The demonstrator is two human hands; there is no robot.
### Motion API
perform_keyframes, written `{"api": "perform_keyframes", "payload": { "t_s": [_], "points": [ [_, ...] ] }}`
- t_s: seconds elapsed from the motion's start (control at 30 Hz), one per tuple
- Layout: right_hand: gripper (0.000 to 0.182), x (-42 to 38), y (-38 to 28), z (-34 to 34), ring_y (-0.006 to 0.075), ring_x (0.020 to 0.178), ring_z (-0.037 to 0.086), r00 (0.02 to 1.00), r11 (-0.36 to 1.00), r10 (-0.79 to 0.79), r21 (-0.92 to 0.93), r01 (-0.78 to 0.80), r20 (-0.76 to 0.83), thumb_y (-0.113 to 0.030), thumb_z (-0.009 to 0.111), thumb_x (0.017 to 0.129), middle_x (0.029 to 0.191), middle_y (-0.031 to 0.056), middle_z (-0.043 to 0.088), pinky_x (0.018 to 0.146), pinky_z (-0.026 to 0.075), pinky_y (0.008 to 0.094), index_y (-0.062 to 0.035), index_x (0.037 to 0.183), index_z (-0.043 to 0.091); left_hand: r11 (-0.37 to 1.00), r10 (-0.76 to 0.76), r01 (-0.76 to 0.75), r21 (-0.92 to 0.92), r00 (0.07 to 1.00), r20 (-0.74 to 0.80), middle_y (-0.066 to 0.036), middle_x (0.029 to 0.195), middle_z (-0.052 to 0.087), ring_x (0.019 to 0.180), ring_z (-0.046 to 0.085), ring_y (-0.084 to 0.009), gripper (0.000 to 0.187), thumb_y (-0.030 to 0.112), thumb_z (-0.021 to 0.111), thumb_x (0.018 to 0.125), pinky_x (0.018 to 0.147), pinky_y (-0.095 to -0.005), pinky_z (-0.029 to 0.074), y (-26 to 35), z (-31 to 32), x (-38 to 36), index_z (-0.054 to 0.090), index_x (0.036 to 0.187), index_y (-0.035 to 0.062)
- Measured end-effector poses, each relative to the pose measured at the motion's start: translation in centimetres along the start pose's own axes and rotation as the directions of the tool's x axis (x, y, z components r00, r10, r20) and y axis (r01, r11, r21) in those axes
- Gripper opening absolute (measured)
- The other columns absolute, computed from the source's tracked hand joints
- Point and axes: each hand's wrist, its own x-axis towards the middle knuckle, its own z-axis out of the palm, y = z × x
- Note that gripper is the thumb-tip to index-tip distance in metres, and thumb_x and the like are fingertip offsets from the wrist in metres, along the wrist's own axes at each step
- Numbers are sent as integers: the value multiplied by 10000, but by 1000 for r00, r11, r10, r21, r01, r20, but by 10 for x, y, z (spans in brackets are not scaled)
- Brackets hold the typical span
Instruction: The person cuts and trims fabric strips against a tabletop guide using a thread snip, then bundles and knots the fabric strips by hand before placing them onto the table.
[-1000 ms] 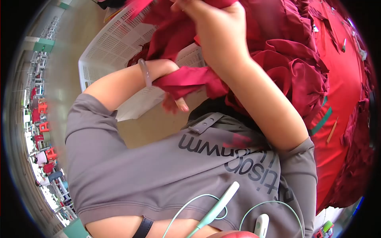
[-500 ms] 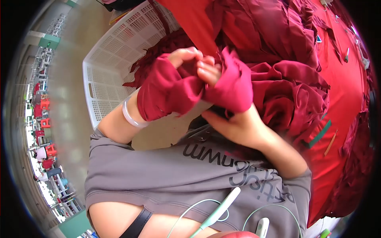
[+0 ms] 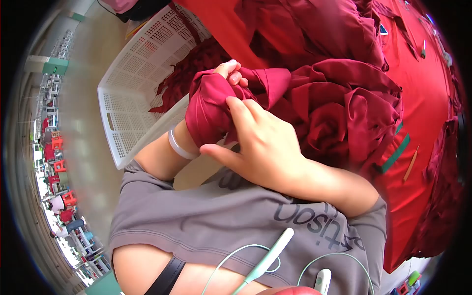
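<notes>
Dark red cloth (image 3: 212,105) is wrapped around my left hand (image 3: 232,73) and wrist, with only curled fingers and the thumb poking out at its top. My left hand is closed, and the cloth runs through it. My right hand (image 3: 265,140) is bare and lies against the near side of this cloth. Its fingers reach forward onto the cloth, and its thumb is stretched apart to the left. The other right fingers are partly hidden. A loose flap of the cloth (image 3: 273,86) spreads to the right of my left hand.
A white perforated basket (image 3: 118,93) holding dark red cloth pieces (image 3: 196,61) stands at the left. Right of my hands, a heap of dark red fabric (image 3: 339,110) lies on a red-covered table (image 3: 423,113). A green strip (image 3: 396,155) and a thin orange tool (image 3: 411,164) lie there.
My right hand has moved left and come out from under the cloth that draped it, now resting against the cloth on my left hand. That cloth now hangs off to the right.
</notes>
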Motion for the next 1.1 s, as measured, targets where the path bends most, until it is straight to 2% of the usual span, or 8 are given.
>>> {"api": "perform_keyframes", "payload": {
  "t_s": [0.23, 0.3, 0.33, 0.37, 0.57, 0.77, 1.03, 1.1],
  "points": [
    [265, 9, 19, 14, 288, 709, 588, 995, 997, 46, -53, -50, -84, -184, 646, 682, 810, 105, 519, 562, 495, 370, -28, 827, 489, 989, 136, -147, 16, 949, 286, -28, 793, 526, 842, 523, -152, 160, 183, 543, 887, 800, -273, 433, -7, -12, -4, 531, 949, 35],
    [185, 13, 28, 14, 282, 702, 592, 996, 990, 61, -125, -68, -61, -140, 594, 699, 829, 106, 531, 550, 497, 376, -35, 805, 484, 217, 564, -919, 330, 394, 726, -64, 872, 583, 828, 567, -153, 163, 141, 548, 886, 783, -285, 461, -18, -26, 7, 549, 1018, 45],
    [176, 11, 27, 14, 272, 707, 596, 997, 982, 68, -173, -74, -36, -137, 591, 706, 830, 101, 534, 549, 499, 370, -36, 806, 487, 815, 369, -518, 259, 809, 457, -62, 878, 587, 839, 575, -158, 166, 129, 549, 884, 786, -283, 468, -18, -26, 8, 540, 1028, 48],
    [166, 9, 27, 12, 263, 712, 600, 997, 972, 75, -221, -76, -12, -135, 587, 713, 832, 96, 538, 548, 500, 365, -37, 806, 490, 993, -101, 115, -40, 959, 263, -61, 883, 591, 850, 584, -162, 172, 118, 549, 881, 788, -280, 474, -15, -24, 6, 531, 1038, 51],
    [227, 7, 39, 14, 245, 727, 613, 989, 966, -33, -260, -6, -146, -131, 601, 716, 855, 91, 558, 552, 504, 346, -27, 909, 539, 992, -114, 125, 14, 847, 519, -36, 872, 585, 822, 576, -149, 152, 116, 550, 877, 774, -270, 470, -9, -30, 10, 524, 1014, 54],
    [615, 4, 18, -1, 309, 917, 534, 999, 998, -35, 53, 36, -23, -347, 788, 618, 1009, 149, 502, 756, 472, 378, 9, 1038, 515, 963, -89, 151, -225, 961, 262, -46, 740, 556, 713, 528, -145, 133, 148, 538, 878, 673, -282, 459, 1, -10, 17, 520, 785, 55],
    [308, 3, 37, 4, 319, 809, 524, 987, 995, -95, 25, 99, -131, -118, 682, 604, 871, 120, 525, 667, 465, 387, -37, 844, 506, 982, 115, -157, 107, 938, 328, -22, 884, 548, 832, 555, -122, 163, 147, 530, 912, 792, -267, 468, -6, 4, -29, 509, 1012, 20],
    [287, 5, 42, -1, 248, 768, 540, 968, 983, -125, -159, 91, -216, -143, 685, 602, 836, 78, 542, 604, 468, 334, -55, 832, 538, 1000, 2, -6, 13, 963, 269, -18, 927, 549, 860, 559, -110, 200, 144, 543, 913, 788, -252, 476, -6, 7, -26, 487, 1070, 33]
  ]
}}
